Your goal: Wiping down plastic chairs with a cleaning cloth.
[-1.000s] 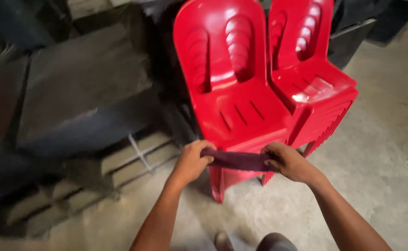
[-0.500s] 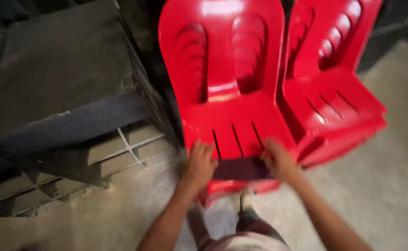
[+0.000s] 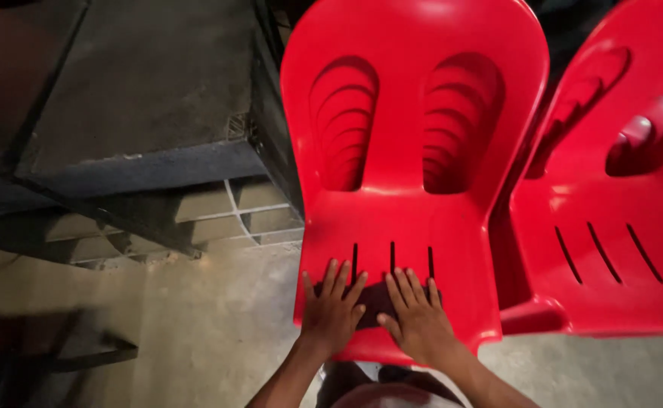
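Head camera view, looking down: both hands lie flat, fingers spread, on a dark cloth [image 3: 375,301] at the front of a red plastic chair [image 3: 415,136] seat. Left hand [image 3: 333,310] and right hand [image 3: 416,321] press side by side, gripping nothing. Just beside stands a second red chair [image 3: 611,227], on a concrete floor [image 3: 195,332].

A bare concrete floor [image 3: 195,325] is stretching across the lower frame. Dark slabs [image 3: 142,98] are lying stacked at the upper left, sitting on pale blocks [image 3: 233,211]. Dim light is leaving the lower left corner lying in shadow.
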